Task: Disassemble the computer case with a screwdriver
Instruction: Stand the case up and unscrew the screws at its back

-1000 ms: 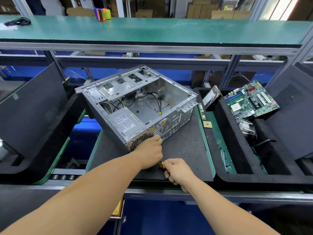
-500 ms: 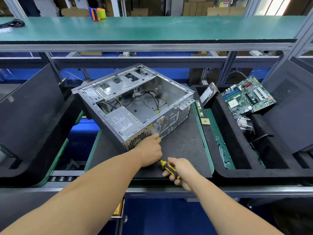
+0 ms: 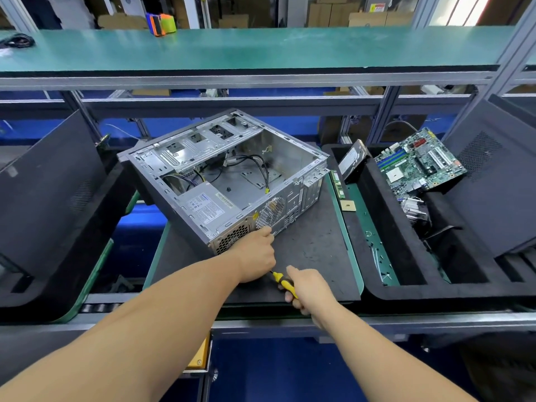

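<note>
An open silver computer case (image 3: 261,158) lies on its side on a black mat (image 3: 313,256), with its power supply (image 3: 207,207) and loose cables inside. My left hand (image 3: 256,258) rests against the case's rear panel near the fan grille, fingers curled at the panel; what they touch is hidden. My right hand (image 3: 309,288) grips a yellow-and-black screwdriver (image 3: 285,284) just below the left hand. The screwdriver's tip points up toward the rear panel and is hidden behind the left hand.
A black foam tray (image 3: 385,216) on the right holds a green motherboard (image 3: 419,162), a hard drive (image 3: 352,161) and a heatsink (image 3: 414,208). RAM sticks (image 3: 338,184) and a CPU (image 3: 348,206) lie on the green strip. Black side panels lean left (image 3: 49,198) and right (image 3: 499,181).
My right hand has drawn back slightly from under the left hand, so more of the screwdriver's yellow handle shows. The left hand stays at the rear panel.
</note>
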